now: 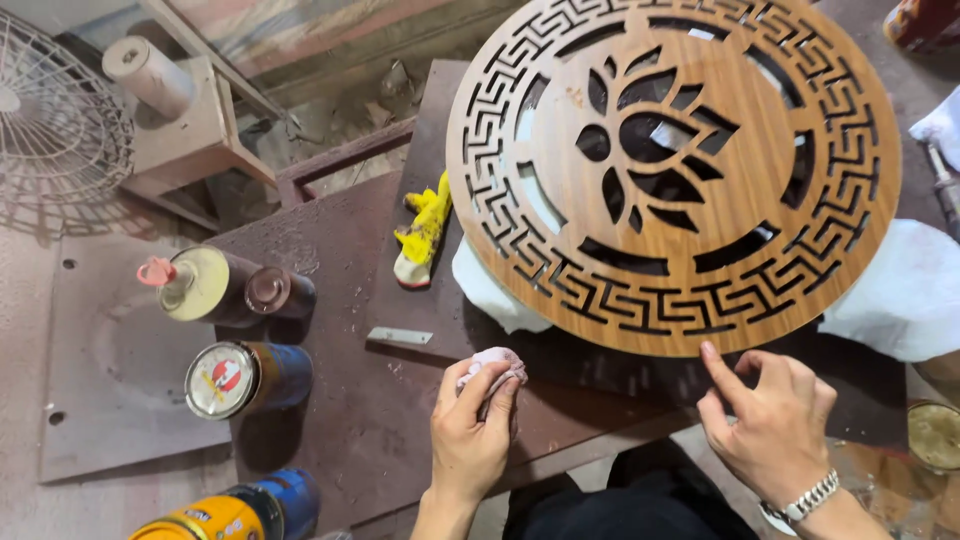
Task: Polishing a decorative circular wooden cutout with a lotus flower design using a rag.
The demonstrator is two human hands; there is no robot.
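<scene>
Carved round wooden panel (672, 170) is lying on the worktop (350, 420); right hand (770, 420), released, is touching its edge, left hand (470, 430) is clutching a crumpled cloth (495, 365).

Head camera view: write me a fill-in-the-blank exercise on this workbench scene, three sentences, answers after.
1. The left hand holds a crumpled ____.
2. The right hand touches the edge of the round wooden panel with its ____ finger.
3. The glove lying left of the panel is mostly ____.

Missing words: rag; index; yellow
</scene>
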